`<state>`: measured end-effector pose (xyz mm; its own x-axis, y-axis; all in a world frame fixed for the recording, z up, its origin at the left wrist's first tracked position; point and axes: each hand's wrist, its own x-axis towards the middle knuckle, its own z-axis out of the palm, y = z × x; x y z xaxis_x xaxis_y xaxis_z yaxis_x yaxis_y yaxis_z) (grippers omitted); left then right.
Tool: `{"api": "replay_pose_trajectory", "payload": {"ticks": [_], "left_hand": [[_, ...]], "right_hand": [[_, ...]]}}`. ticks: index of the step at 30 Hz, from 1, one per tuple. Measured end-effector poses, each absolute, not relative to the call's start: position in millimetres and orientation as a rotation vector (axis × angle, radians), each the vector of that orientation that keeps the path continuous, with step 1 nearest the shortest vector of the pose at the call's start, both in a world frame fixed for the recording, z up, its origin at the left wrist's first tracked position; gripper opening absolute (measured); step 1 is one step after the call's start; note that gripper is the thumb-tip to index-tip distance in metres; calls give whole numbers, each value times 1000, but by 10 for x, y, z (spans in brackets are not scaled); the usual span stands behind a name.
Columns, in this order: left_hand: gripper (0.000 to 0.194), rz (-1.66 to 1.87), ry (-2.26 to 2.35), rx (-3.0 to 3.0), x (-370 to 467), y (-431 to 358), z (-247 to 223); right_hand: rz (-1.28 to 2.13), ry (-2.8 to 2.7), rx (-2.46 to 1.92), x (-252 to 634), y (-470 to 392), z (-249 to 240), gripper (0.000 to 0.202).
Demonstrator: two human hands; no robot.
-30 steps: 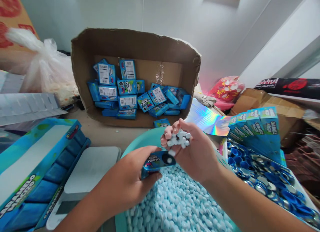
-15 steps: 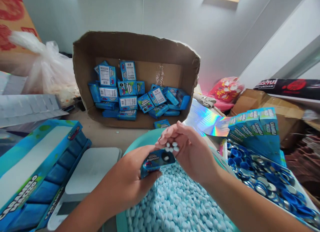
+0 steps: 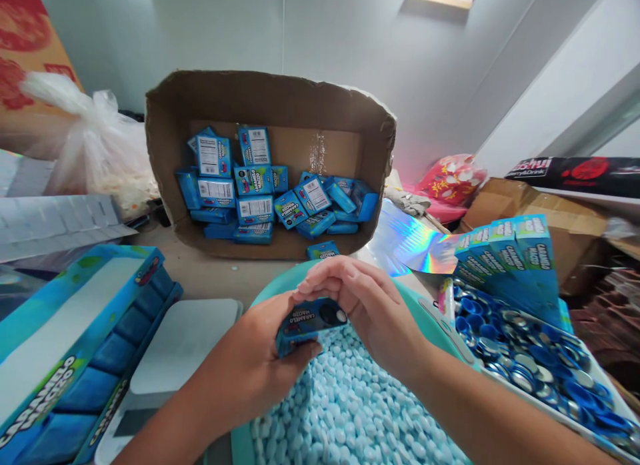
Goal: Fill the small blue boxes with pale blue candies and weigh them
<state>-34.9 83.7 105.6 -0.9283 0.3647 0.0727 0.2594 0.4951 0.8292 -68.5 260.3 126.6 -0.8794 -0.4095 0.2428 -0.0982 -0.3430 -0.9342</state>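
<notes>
My left hand point(image 3: 260, 345) grips a small blue Caramelo Macizo box point(image 3: 307, 321), with a dark round opening at its right end. A pale candy point(image 3: 341, 316) shows at that opening. Against the box my right hand point(image 3: 373, 305) is cupped, its fingers together and curled over the top; the inside of the palm is mostly hidden. Below both hands a turquoise tub point(image 3: 263, 290) holds a heap of pale blue candies point(image 3: 370, 411).
Behind the tub a cardboard carton point(image 3: 280, 98) lies with several blue boxes inside. At left are a display box point(image 3: 85, 318) and a white scale point(image 3: 185, 345). On the right stand a tray of blue-and-silver caps point(image 3: 525, 365) and stacked flat cartons point(image 3: 515, 258).
My right hand has tipped and closed in over the box opening. Several candies that showed in its palm are out of sight, except one at the opening. My left hand has barely moved.
</notes>
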Motion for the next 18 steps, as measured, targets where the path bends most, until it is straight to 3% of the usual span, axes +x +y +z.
{"api": "replay_pose_trajectory", "payload": {"ticks": [7, 14, 18], "left_hand": [[40, 1505, 2665, 470, -372, 836, 1019], [32, 1276, 2680, 654, -314, 805, 959], [41, 1234, 2666, 806, -295, 773, 912]], "right_hand": [[-2229, 1964, -751, -648, 2649, 1295, 31], [-1618, 2284, -1123, -626, 2668, 1363, 39], [-1525, 2300, -1072, -631, 2685, 1359, 43]]}}
